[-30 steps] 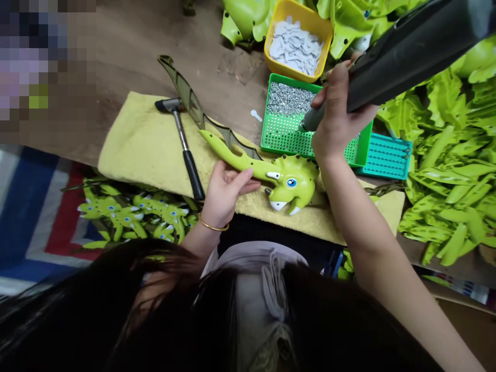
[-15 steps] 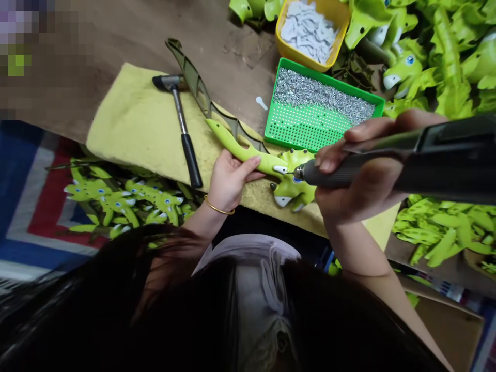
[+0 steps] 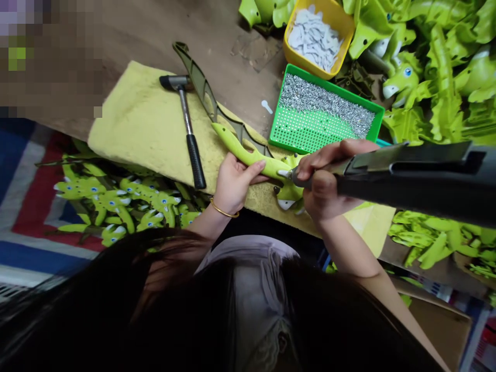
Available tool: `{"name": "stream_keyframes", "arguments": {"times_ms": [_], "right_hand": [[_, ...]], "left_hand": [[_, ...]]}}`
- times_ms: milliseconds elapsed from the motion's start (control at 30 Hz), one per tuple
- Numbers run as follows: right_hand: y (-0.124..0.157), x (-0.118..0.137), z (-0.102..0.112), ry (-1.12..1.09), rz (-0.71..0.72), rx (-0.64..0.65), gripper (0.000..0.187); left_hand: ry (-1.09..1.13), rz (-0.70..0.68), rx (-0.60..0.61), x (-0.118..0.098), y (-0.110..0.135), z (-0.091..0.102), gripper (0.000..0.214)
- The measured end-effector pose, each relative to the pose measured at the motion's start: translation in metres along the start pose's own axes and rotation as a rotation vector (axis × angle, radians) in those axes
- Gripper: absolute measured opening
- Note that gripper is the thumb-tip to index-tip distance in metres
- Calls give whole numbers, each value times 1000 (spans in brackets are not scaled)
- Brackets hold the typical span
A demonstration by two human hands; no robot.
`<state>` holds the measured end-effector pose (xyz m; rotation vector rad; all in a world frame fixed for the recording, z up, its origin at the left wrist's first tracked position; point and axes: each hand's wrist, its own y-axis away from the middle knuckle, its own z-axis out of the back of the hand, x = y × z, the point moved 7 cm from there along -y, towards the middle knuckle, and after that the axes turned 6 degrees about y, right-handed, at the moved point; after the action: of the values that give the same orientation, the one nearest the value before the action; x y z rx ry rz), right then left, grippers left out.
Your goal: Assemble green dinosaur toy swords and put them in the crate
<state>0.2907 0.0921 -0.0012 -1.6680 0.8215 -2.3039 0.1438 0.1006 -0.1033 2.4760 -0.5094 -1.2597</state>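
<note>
the right hand (image 3: 323,178) has been brought in, its grip closed on a rotary tool (image 3: 406,173) whose bit is held at the head of a lime-green plastic dinosaur toy (image 3: 248,159); the toy is clasped by the left hand (image 3: 232,186) on a folded yellow towel (image 3: 143,129). the bit could skid and mark the plastic if that hold slackens. a hammer (image 3: 186,116) and a green tray of screws (image 3: 333,88) are set farther off.

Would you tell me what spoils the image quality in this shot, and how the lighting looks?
Head view: dark hair blocks the frame's bottom, the top-left corner is pixelated, the wide lens enlarges the black power tool in the right hand, and lighting is soft, without glare.
</note>
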Motion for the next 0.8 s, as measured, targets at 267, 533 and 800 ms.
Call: {"name": "stream_keyframes", "arguments": {"times_ms": [267,533,800], "right_hand": [[-69,-34,29,-23,-29,-557,54],[-70,-95,22,42,-262,-253,68],[-72,-25,19,-30,68,-544,47]], "left_hand": [[-31,104,-11,2,7,-1,48],[-80,41,-37,-18,-10,13,45],[-71,24,13,-14,-11,12,49]]}}
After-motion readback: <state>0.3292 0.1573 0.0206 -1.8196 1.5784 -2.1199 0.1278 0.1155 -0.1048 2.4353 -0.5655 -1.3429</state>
